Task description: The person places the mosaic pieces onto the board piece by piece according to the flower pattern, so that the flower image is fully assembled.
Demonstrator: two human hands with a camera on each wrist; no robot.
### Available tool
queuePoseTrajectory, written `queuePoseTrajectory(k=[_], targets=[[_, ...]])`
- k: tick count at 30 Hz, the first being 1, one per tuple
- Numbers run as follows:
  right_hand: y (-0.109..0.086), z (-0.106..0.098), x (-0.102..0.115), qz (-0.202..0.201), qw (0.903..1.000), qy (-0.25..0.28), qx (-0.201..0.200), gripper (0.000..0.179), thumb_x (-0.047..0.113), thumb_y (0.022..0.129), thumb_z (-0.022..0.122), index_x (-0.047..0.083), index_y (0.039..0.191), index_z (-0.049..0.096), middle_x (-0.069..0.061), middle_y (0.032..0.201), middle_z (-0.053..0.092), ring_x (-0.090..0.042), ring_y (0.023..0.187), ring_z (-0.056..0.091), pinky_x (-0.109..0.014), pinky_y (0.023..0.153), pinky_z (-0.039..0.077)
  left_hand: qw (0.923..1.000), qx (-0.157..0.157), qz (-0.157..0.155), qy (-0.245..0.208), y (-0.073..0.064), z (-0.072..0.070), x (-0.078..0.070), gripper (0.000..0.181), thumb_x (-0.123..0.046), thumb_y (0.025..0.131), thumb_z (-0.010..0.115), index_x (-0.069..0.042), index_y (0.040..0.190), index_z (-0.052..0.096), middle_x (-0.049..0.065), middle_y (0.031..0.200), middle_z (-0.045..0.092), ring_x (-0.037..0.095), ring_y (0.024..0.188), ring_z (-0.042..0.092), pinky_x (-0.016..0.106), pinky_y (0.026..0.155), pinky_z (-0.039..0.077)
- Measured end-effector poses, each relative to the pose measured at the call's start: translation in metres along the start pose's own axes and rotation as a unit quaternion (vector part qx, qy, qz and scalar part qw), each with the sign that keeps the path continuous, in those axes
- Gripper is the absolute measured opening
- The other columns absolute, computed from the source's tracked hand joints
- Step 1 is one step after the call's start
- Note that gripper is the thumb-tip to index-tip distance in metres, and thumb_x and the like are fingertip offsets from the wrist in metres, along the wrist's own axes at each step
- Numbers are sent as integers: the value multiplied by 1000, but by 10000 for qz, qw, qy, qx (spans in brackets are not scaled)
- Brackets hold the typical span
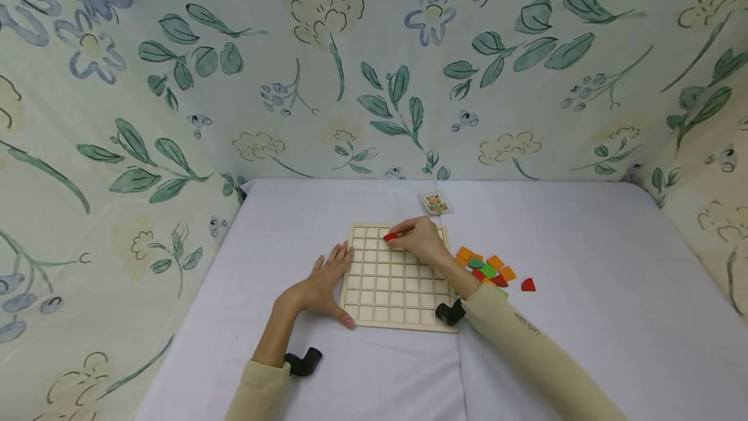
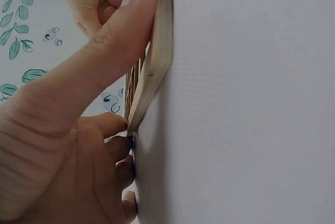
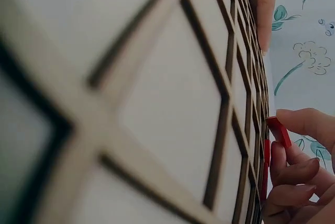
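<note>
A square wooden grid board [image 1: 374, 281] lies on the white cloth, divided into rows of shallow cells. My left hand [image 1: 327, 284] is spread along its left edge, the thumb at the near left corner; in the left wrist view that thumb [image 2: 99, 62] lies against the board's rim. Over the far rows, my right hand [image 1: 417, 241] pinches a small red tile [image 3: 280, 131] between thumb and fingertips, tilted close above the grid. Just under it in the right wrist view, more red [image 3: 266, 156] shows at the board's surface.
Right of the board is a loose pile of orange [image 1: 495, 261], green [image 1: 488, 270] and red tiles, partly behind the right forearm. One red quarter-round tile [image 1: 528, 284] lies apart. A patterned card [image 1: 436, 203] sits beyond the board. Floral cloth [image 1: 350, 83] hangs behind the table.
</note>
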State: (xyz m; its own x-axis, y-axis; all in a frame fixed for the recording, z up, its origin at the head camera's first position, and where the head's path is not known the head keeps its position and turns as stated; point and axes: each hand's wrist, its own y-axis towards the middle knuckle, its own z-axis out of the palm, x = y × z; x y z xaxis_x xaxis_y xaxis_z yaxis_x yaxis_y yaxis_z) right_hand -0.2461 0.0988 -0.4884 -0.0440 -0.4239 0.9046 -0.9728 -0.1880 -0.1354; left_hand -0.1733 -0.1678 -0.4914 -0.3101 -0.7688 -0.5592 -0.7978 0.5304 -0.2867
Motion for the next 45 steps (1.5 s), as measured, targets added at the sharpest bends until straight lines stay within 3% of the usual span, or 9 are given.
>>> queuePoseTrajectory(k=[6,11,21,25,30,37,41,45], targets=[[2,8,-3,-62,9986,-493,-164,19,17,81,89,9,97,82,-4,86,78,-13,72,64,-23,64,50,10000,18,-20,30,0,0,-1,153,-49,60,99,-5,166,-2,13,174,-12,32,163,-12,58,132,-4],[0,8,-1,-56,9965,-774,-319,18,17,79,91,9,93,82,-6,89,78,-15,73,64,-24,63,49,10000,14,-38,84,1,1,0,153,-49,60,99,-6,166,-2,12,174,-13,32,163,-12,57,132,-4],[-2,7,-2,-115,9955,-874,-339,17,16,81,89,9,95,83,-9,86,75,-16,71,57,-25,61,44,10000,16,-36,63,1,2,1,154,-49,59,99,-7,166,-3,12,174,-13,31,163,-13,57,132,-5],[-2,7,-1,-124,9953,-899,-325,16,16,82,88,9,96,83,-12,96,76,-17,71,51,-25,59,41,10000,11,-17,38,1,1,1,154,-49,60,99,-6,166,-3,13,174,-13,32,163,-13,58,132,-5],[-3,7,2,-148,9947,-977,-292,16,18,81,89,9,93,83,-14,103,78,-20,73,58,-26,59,44,10000,9,-22,11,0,0,0,153,-48,59,99,-6,166,-3,13,174,-13,32,163,-12,57,132,-5],[-4,6,2,16,9942,-1042,-259,13,19,83,88,11,92,84,-12,116,77,-26,98,68,-34,77,56,10000,15,-26,-3,0,1,0,153,-48,60,99,-6,166,-3,13,174,-13,32,163,-13,58,132,-5],[-3,5,3,-52,9943,-1040,-233,12,17,82,88,8,90,84,-14,111,79,-26,95,70,-35,77,57,10000,27,-29,23,0,1,0,153,-49,60,99,-6,166,-3,12,174,-13,32,163,-13,57,132,-5],[-1,8,4,-57,9942,-1052,-195,13,18,80,90,9,87,84,-12,106,79,-22,87,68,-27,68,53,10000,17,-21,15,0,0,0,153,-49,60,99,-6,166,-3,13,174,-13,32,163,-13,58,132,-5]])
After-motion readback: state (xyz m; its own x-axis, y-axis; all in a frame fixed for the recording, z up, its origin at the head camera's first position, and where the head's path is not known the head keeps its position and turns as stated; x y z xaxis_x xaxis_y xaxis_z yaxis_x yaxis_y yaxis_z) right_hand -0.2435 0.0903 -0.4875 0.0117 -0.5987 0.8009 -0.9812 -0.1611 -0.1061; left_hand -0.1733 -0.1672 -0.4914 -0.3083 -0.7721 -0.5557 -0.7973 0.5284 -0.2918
